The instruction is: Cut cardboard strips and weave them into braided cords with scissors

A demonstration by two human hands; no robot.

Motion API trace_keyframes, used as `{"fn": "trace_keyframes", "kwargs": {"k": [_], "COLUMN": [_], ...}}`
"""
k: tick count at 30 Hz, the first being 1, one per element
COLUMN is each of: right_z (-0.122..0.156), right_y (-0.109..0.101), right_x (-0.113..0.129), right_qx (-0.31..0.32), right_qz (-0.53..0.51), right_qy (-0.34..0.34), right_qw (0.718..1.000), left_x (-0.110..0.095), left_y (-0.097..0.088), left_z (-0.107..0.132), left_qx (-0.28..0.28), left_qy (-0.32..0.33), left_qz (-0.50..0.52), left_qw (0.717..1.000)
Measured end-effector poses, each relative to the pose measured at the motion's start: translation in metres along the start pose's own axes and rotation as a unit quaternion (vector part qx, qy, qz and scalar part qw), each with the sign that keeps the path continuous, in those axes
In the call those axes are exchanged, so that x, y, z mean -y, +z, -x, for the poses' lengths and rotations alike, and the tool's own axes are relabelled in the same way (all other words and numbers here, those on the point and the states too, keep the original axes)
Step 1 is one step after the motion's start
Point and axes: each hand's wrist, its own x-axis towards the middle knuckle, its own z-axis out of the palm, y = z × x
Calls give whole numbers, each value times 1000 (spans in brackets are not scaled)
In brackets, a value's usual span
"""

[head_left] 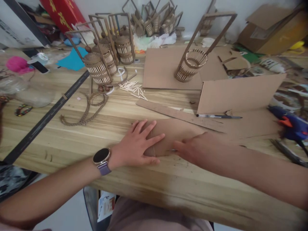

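Observation:
My left hand point(138, 144), with a watch on its wrist, lies flat with spread fingers on a brown cardboard piece point(173, 130) near the front of the wooden table point(72, 141). From the right, my right hand point(194, 149) comes in and rests on the same cardboard; its fingers look pressed to the sheet, their tips blurred. A long cardboard strip point(178, 115) lies just behind the piece, and a pen point(218, 116) lies beyond that.
A folded cardboard sheet point(238, 93) stands at right, a blue glue gun point(292, 126) at far right. Basket lanterns point(103, 61) and one open basket frame point(191, 65) stand at the back. Braided rope point(89, 110), small sticks point(132, 88) and a black bar point(48, 117) lie left.

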Motion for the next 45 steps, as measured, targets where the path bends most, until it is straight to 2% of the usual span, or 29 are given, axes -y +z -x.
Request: {"fn": "trace_keyframes", "kwargs": {"k": [2,5,12,18,21,27,36,41,45], "right_z": [-14,-25,-26,-30,-30,-27,-36,-30,-20], "right_y": [-3,-4,1,-11,-11,-1,-23,-13,-13], "right_x": [16,24,22,27,25,23,47,38,23], "right_qx": [41,78,67,97,109,72,130,107,133], "right_qz": [24,41,51,67,61,43,62,45,20], "right_qy": [-40,-49,-56,-56,-61,-64,-32,-26,-2], "right_qw": [998,995,995,991,990,994,989,993,991], "left_x": [5,12,12,10,10,10,9,10,11], "left_y": [-3,-5,-2,-3,-2,-3,-3,-4,-4], "left_z": [2,5,6,6,6,6,6,6,6], "left_qx": [19,25,1,4,2,2,6,31,30], "left_qy": [19,34,42,33,34,36,38,35,35], "left_qz": [6,6,7,5,9,11,7,9,7], "left_qw": [1000,999,999,999,999,999,999,999,999]}}
